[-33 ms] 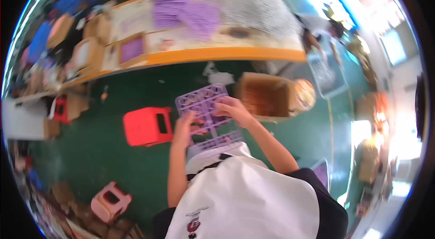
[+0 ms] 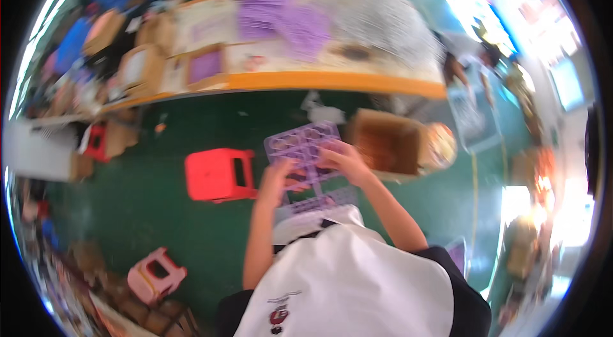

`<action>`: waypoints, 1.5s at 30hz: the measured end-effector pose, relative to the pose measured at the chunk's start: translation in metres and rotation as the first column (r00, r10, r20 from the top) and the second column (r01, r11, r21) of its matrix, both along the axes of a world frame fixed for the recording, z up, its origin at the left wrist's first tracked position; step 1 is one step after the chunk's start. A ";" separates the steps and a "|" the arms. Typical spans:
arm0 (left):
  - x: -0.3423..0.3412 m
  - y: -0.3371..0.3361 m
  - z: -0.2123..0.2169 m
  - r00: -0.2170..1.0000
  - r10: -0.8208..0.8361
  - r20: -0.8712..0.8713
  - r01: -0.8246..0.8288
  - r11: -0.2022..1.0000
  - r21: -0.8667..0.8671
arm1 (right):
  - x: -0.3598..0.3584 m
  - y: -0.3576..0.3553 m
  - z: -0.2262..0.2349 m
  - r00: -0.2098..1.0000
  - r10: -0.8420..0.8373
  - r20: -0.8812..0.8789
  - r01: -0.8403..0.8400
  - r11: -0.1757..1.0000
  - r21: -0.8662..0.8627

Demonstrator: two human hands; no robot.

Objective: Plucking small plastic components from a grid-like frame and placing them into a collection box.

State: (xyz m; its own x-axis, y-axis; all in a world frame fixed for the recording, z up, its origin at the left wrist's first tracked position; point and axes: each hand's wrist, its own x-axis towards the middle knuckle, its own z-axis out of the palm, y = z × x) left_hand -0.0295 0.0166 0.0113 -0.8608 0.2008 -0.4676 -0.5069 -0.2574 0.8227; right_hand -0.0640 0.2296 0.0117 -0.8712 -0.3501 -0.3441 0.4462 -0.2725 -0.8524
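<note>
A purple plastic lattice frame [image 2: 312, 173] is in front of my waist, tilted, its lower end near my lap. Round rings line its far end, with open squarish gaps below them. My left hand [image 2: 278, 177] is closed at its left side, the fingers reaching over the gaps. On the right side, my right hand [image 2: 345, 161] grips the frame with fingers bent inward. Blur hides the fingertips and any small piece between them. Greyish see-through plastic shows at the frame's near end.
A red stool [image 2: 214, 174] stands to the left, a pink stool [image 2: 156, 275] nearer. An open cardboard box [image 2: 389, 145] sits right of the frame. Beyond is a long table [image 2: 281, 82] bearing purple and clear plastic parts. One person [image 2: 456, 62] bends over a clear bin [image 2: 476, 123].
The whole view has shifted, so the table, stools and frame sit slightly farther right in the picture. Both hands stay on the frame, with little change in their grip.
</note>
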 end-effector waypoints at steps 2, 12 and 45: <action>0.007 0.000 0.001 0.996 0.012 0.084 -0.019 0.996 0.085 | 0.004 0.001 -0.006 0.992 0.004 0.128 -0.001 1.000 -0.025; 0.074 -0.010 -0.050 0.932 0.327 0.159 -0.363 0.855 0.370 | 0.015 -0.010 -0.048 0.884 0.318 0.343 -0.318 0.946 -0.057; 0.060 0.033 -0.067 0.757 0.653 0.037 -0.651 0.747 0.133 | -0.021 -0.023 -0.040 0.894 0.376 0.243 -0.378 0.925 -0.043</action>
